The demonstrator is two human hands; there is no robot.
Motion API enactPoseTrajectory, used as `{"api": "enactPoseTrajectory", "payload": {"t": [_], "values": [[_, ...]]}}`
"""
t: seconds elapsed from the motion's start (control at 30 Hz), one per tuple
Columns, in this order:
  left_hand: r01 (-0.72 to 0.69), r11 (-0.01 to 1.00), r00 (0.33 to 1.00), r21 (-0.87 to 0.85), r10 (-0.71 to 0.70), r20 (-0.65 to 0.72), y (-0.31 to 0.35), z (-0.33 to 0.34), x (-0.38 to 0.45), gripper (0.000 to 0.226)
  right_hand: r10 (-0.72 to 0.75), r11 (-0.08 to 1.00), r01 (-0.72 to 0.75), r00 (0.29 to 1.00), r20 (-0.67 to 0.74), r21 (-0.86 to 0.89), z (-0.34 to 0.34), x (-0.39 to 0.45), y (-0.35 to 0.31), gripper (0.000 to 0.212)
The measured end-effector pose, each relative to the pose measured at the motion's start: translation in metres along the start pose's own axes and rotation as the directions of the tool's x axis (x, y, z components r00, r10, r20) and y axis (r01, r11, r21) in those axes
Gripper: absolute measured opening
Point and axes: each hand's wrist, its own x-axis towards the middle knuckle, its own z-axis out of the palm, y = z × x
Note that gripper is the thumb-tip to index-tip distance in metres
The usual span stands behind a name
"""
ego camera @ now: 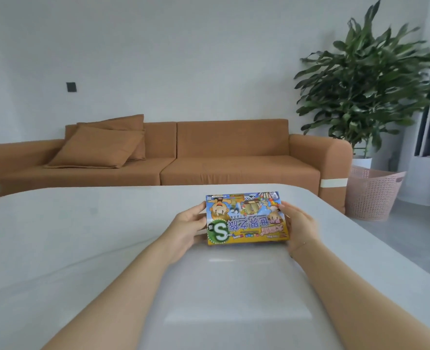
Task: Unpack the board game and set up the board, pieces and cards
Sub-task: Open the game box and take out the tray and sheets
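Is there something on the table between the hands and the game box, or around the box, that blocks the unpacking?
Nothing visible does. The left hand and the right hand already hold the game box by its two short sides, and the white table around it looks bare.

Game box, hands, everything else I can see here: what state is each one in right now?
Box: closed, print upside down to the camera, held at both ends.
Left hand: fingers curled on the box's left end.
Right hand: grips the right end.
Table: white, glossy.
Basket: upright on the floor.
Plant: upright, leafy.
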Motion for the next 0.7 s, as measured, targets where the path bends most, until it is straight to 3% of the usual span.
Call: {"api": "enactPoseTrajectory", "payload": {"t": [0.07, 0.2, 0.4, 0.53, 0.7], "values": [[0.014, 0.998, 0.996, 0.058, -0.019, 0.084, 0.001, 0.004, 0.000, 0.033, -0.094, 0.989, 0.087, 0.994, -0.061, -0.120, -0.002, -0.001, -0.002, 0.019], [0.029, 0.998, 0.999, 0.053, -0.031, 0.036, -0.004, 0.007, 0.001, 0.042, -0.164, 0.963, 0.148, 0.985, -0.054, -0.224, 0.000, -0.005, 0.001, 0.028], [0.014, 0.988, 0.996, 0.154, -0.001, -0.085, -0.010, 0.016, 0.009, 0.029, -0.191, 0.963, 0.175, 0.980, -0.059, -0.204, -0.003, -0.006, -0.008, 0.038], [0.028, 0.971, 0.989, 0.238, 0.007, -0.147, -0.012, 0.019, 0.016, 0.029, -0.264, 0.951, 0.242, 0.960, -0.095, -0.191, -0.003, -0.006, -0.008, 0.033], [0.055, 0.973, 0.984, 0.224, -0.015, -0.178, -0.007, 0.017, 0.015, 0.033, -0.256, 0.956, 0.240, 0.964, -0.077, -0.169, -0.003, -0.007, -0.007, 0.029]]}}
